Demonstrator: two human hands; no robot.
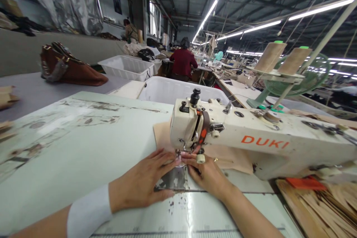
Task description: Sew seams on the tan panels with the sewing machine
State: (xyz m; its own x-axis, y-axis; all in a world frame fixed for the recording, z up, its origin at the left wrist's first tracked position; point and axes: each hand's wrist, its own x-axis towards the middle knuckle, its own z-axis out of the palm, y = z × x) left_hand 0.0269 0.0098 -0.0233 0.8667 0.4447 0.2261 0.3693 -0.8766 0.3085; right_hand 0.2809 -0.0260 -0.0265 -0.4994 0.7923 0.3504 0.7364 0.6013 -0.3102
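Observation:
A beige panel, leather or fabric, lies on the sewing machine's bed and passes behind the needle area. My left hand rests palm down left of the needle, fingers stretched toward it and thumb spread apart. From the right, my right hand reaches in with its fingertips beside the needle, fingers extended and resting on the work. Above both hands is the head of the white sewing machine. The fingertips partly hide the edge under the presser foot.
A brown handbag sits on the grey surface at left. White plastic bins stand behind the machine. Two thread cones and a green fan are at right. Stacked beige strips lie lower right. A person in dark red sits ahead.

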